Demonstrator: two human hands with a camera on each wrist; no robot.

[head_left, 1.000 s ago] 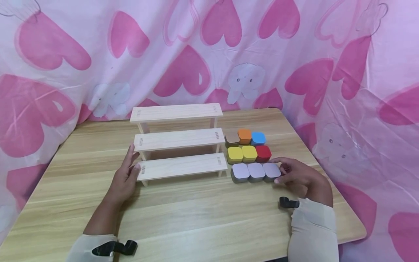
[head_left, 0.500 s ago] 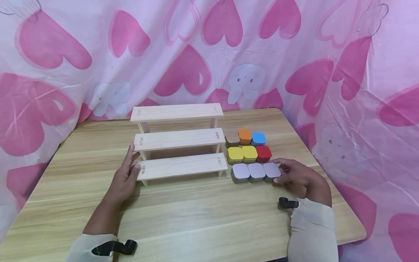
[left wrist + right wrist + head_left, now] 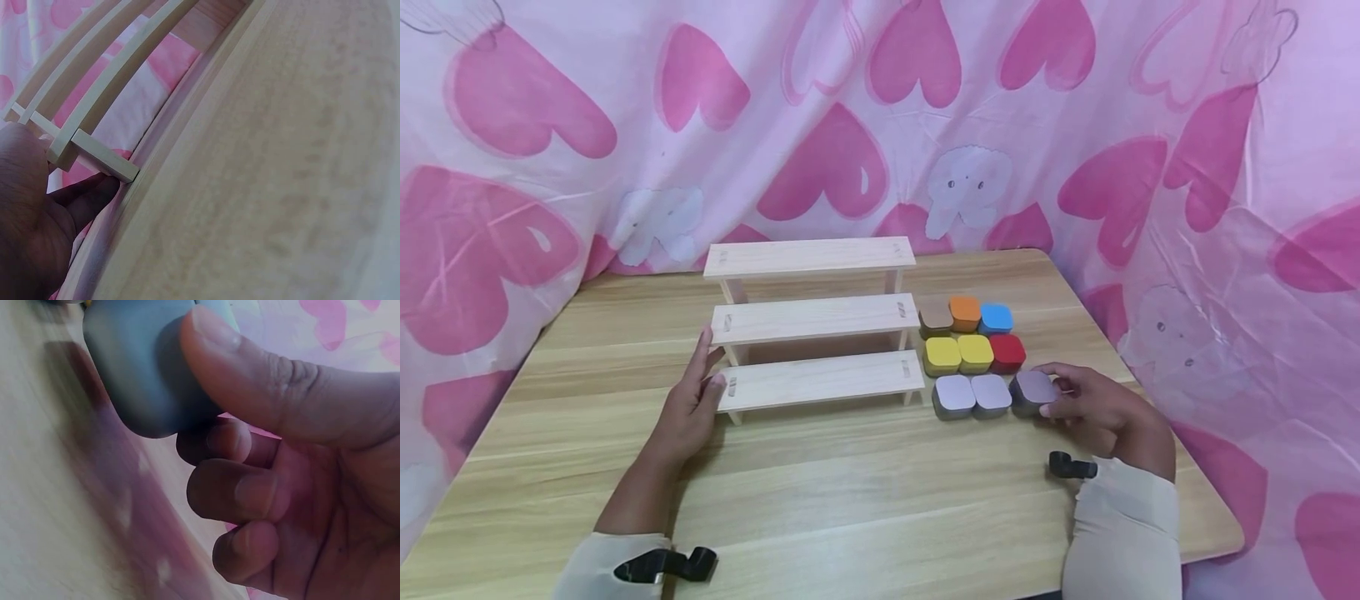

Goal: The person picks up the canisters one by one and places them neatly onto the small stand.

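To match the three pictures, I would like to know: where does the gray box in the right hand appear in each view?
Head: the gray box is right of centre, held by the right hand.
Left wrist: not in it.
Right wrist: the gray box is at the top, left of centre, against the thumb.
Shared landmark: the pink heart-patterned cloth, in all three views.

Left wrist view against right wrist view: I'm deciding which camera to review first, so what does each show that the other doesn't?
Only the left wrist view: the left hand at the end of a pale, tiered wooden shelf.
Only the right wrist view: the right hand holding a grey, rounded-square block.
Both: pale cloth with a pink pattern and a pale wood-grain tabletop.
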